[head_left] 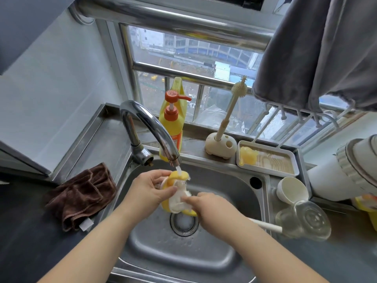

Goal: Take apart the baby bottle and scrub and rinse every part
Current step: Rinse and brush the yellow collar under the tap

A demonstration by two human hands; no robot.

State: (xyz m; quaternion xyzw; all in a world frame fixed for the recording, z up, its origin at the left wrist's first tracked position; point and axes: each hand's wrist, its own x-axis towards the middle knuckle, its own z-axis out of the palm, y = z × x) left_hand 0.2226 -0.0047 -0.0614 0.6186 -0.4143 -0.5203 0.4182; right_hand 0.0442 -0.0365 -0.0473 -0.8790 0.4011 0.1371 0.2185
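Over the steel sink (228,180) both hands work a yellow-and-white sponge cloth (177,199) under the thin stream from the tap (155,127). My left hand (151,186) grips the cloth's upper yellow end, wrapped round a small pale ring-shaped part (163,183) that is mostly hidden. My right hand (212,207) pinches the cloth's white lower end. The clear bottle body (306,219) lies on its side on the right counter, with a white brush handle (267,224) sticking out of it. A white cap (291,190) lies beside it.
A brown rag (81,193) lies left of the sink. On the sill stand a yellow soap pump bottle (173,119), a silicone brush in its holder (221,144) and a tray (289,158) holding a yellowish part (247,156). A grey towel (318,48) hangs at upper right.
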